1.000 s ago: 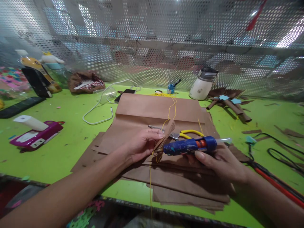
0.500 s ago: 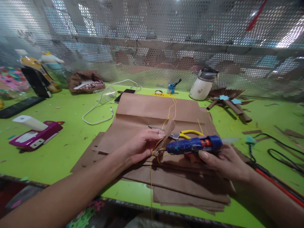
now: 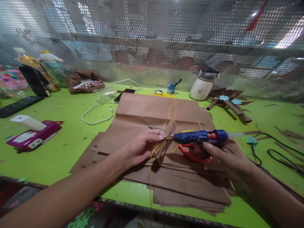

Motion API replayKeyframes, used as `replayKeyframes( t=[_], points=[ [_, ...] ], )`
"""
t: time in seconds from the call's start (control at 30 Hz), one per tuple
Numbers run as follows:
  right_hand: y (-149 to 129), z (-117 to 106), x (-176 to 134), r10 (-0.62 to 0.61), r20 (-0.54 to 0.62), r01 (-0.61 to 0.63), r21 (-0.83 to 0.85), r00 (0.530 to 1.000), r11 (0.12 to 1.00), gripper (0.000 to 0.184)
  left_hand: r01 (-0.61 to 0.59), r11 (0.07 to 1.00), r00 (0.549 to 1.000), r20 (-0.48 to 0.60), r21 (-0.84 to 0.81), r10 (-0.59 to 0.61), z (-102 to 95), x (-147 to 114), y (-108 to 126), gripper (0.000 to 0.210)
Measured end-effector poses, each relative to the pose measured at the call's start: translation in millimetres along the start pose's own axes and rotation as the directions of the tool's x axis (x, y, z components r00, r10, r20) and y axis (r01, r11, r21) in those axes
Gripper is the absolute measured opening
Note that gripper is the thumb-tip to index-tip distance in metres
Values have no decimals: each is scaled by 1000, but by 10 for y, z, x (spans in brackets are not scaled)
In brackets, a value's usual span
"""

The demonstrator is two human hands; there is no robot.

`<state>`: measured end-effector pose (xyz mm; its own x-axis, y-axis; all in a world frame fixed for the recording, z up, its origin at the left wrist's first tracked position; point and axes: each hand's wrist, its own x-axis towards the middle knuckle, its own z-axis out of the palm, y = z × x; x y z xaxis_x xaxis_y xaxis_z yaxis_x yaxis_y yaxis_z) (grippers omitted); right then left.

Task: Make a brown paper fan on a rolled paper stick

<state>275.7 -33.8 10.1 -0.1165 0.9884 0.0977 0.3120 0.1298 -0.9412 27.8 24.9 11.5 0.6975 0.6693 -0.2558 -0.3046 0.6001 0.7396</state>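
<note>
My left hand [image 3: 144, 144] pinches a small bundle of folded brown paper strips [image 3: 162, 151] with yellow string [image 3: 150, 172] running around and below it. In my right hand [image 3: 224, 155] is a blue hot glue gun [image 3: 191, 136], held sideways with a clear glue stick [image 3: 236, 134] out of its back. Its metal nozzle touches or nearly touches the bundle beside my left fingertips. Below the gun show red handles [image 3: 194, 158], partly hidden. Yellow-handled pliers [image 3: 187, 130] lie mostly covered behind the gun. Large brown paper sheets [image 3: 156, 104] are stacked under both hands.
A purple power adapter [image 3: 35, 136] stands at the left and a white cable [image 3: 96, 122] behind it. At the back are a blue paint jar [image 3: 171, 88], a white bottle [image 3: 203, 85] and rolled brown paper pieces [image 3: 234, 106]. A black cord [image 3: 282, 139] loops at the right.
The glue gun has moved up and slightly right, its nozzle going from the bundle's lower end to near its middle. The red handles now show more. My left hand stays nearly still.
</note>
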Motion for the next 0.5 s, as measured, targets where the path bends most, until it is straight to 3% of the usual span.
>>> replayKeyframes(
  t=[0.13, 0.5],
  points=[
    [-7, 9, 11, 1, -1, -1, 17, 1000, 1000, 28, -5, 1000, 1000, -10, 7, 5, -4, 1, -4, 7],
    [-135, 153, -91, -41, 184, 25, 86, 982, 996, 23, -18, 1000, 998, -65, -1, 18, -7, 14, 1, 3]
  ],
)
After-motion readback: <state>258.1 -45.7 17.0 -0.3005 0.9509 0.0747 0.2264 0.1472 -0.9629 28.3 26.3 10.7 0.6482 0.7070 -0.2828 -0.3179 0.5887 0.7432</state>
